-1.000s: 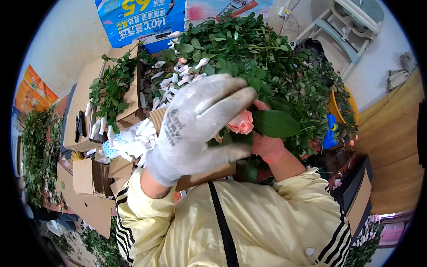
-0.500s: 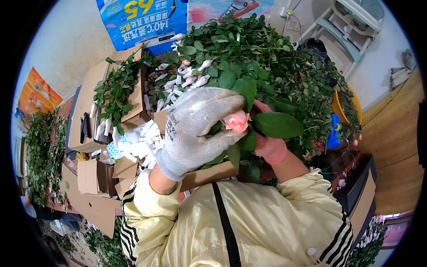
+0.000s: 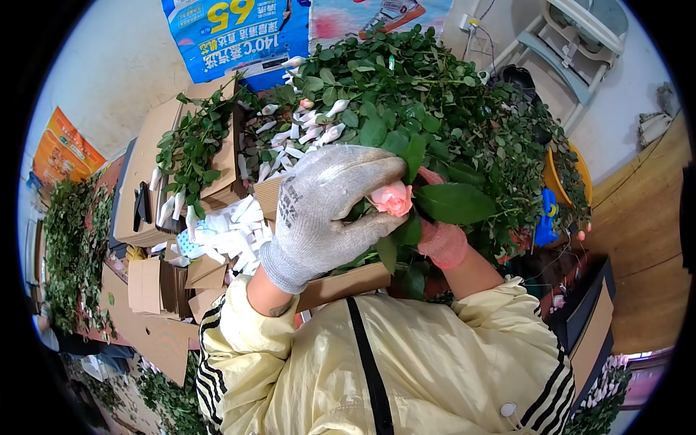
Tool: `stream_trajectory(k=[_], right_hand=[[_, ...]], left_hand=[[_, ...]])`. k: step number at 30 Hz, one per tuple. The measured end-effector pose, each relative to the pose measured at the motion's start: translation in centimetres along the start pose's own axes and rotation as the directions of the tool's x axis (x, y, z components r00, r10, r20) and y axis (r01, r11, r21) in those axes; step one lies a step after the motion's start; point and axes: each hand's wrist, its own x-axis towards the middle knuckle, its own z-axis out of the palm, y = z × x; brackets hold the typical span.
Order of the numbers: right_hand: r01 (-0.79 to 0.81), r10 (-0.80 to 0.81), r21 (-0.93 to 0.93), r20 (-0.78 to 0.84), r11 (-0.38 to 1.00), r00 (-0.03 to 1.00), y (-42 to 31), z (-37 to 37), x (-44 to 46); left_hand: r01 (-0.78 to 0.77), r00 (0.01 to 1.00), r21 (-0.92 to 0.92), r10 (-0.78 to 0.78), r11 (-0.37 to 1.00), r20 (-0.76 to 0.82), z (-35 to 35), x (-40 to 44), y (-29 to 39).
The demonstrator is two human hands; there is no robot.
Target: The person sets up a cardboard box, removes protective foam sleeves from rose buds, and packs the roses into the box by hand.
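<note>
My left hand (image 3: 326, 206), in a grey-white work glove, curves its thumb and fingers around the bloom of a pink rose (image 3: 393, 198). The flower shows between thumb and forefinger, facing up toward me. Close on its right is my right hand (image 3: 441, 243) in a pink glove. It is closed among the rose's leaves around the stem, though the leaves hide most of its fingers. One broad green leaf (image 3: 455, 204) stretches out to the right over that hand. Beyond both hands lies a large heap of leafy rose stems (image 3: 435, 94).
White-sleeved rose buds (image 3: 319, 127) lie behind my left hand. Loose white sleeves (image 3: 235, 228) are piled at left, by cardboard pieces (image 3: 156, 286). More stems (image 3: 192, 145) rest on a cardboard stack. A yellow tub (image 3: 580, 177) and blue-handled tool (image 3: 545, 217) are at right.
The rose bloom has turned a little within my left hand, and slightly more of it shows. Both hands stay in nearly the same place; the whole view has shifted a few pixels.
</note>
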Motion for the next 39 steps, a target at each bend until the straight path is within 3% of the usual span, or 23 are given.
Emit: stream_trajectory(k=[11,14,17,18,20,21,24,27,29,30,31,32,33,34,36,37,38,39], right_hand=[[0.015,-0.015,0.002,-0.013,1.000,1.000,0.4,0.0,-0.1],[0.086,-0.086,-0.015,-0.005,0.996,0.996,0.3,0.0,0.1],[-0.078,0.079,0.159,0.001,0.984,0.997,0.2,-0.2,0.0],[0.031,-0.040,-0.154,-0.055,0.988,0.998,1.4,-1.3,-0.3],[0.170,-0.212,-0.322,-0.099,0.931,0.972,1.3,-2.9,0.3],[0.224,-0.251,-0.188,-0.137,0.956,0.958,-0.3,-3.5,1.3],[0.304,-0.279,-0.399,0.120,0.865,0.953,-3.3,-5.0,4.2],[0.229,-0.191,-0.408,0.132,0.884,0.973,-0.8,-5.0,5.7],[0.163,0.063,-0.463,0.435,0.871,0.898,0.0,-5.1,6.4],[0.160,0.104,-0.486,0.472,0.859,0.875,0.3,-4.9,6.6],[0.167,0.105,-0.476,0.494,0.863,0.863,0.4,-4.9,7.1],[0.296,0.006,-0.495,0.521,0.817,0.853,0.6,-5.1,7.5],[0.413,-0.088,-0.504,0.549,0.759,0.831,0.7,-5.1,8.0],[0.276,0.150,-0.704,0.479,0.654,0.865,-0.8,-4.7,9.0],[0.137,0.101,-0.528,0.397,0.838,0.912,-0.9,-8.6,11.3],[0.084,0.076,-0.414,0.355,0.906,0.932,-1.0,-10.6,12.4],[-0.056,0.076,-0.066,0.341,0.996,0.937,-2.5,-10.8,12.9],[-0.178,0.075,0.296,0.327,0.939,0.942,-3.9,-11.1,13.5]], left_hand=[[-0.005,1.000,0.012,0.005,1.000,-0.001,0.1,-0.1,-0.3],[-0.003,1.000,0.018,0.002,1.000,0.005,-0.1,-0.1,-0.3],[-0.039,0.999,-0.009,0.040,0.999,0.027,-0.3,-0.2,-0.8],[-0.072,0.997,-0.043,0.074,0.996,0.039,-0.5,-0.2,-1.1],[-0.064,0.994,-0.069,0.070,0.996,0.088,-2.0,-0.4,-1.8],[-0.059,0.988,-0.100,0.073,0.993,0.139,-2.8,-0.5,-1.9],[0.068,0.990,-0.288,-0.029,0.955,0.138,-3.5,-1.1,-3.4],[0.116,0.988,-0.435,-0.060,0.893,0.140,-3.1,-0.9,-3.7],[0.115,0.989,-0.494,-0.052,0.862,0.139,-3.2,-0.6,-3.9],[0.124,0.986,-0.529,-0.042,0.839,0.163,-3.5,-0.7,-4.1],[0.139,0.983,-0.560,-0.043,0.817,0.180,-3.9,-1.0,-4.3],[0.128,0.983,-0.547,-0.032,0.827,0.181,-4.2,-1.4,-4.8],[0.259,0.965,-0.542,-0.187,0.800,0.186,-4.5,-1.5,-3.5],[0.230,0.973,-0.434,-0.204,0.871,0.105,-4.5,-1.8,-3.6],[0.231,0.969,-0.284,-0.247,0.930,-0.019,-5.0,-2.6,-3.7],[0.289,0.957,-0.148,-0.288,0.946,0.029,-6.0,-3.6,-3.7],[0.314,0.945,0.003,-0.312,0.950,0.101,-6.8,-5.0,-3.7],[0.314,0.923,0.152,-0.338,0.937,0.182,-7.1,-6.3,-3.5]])
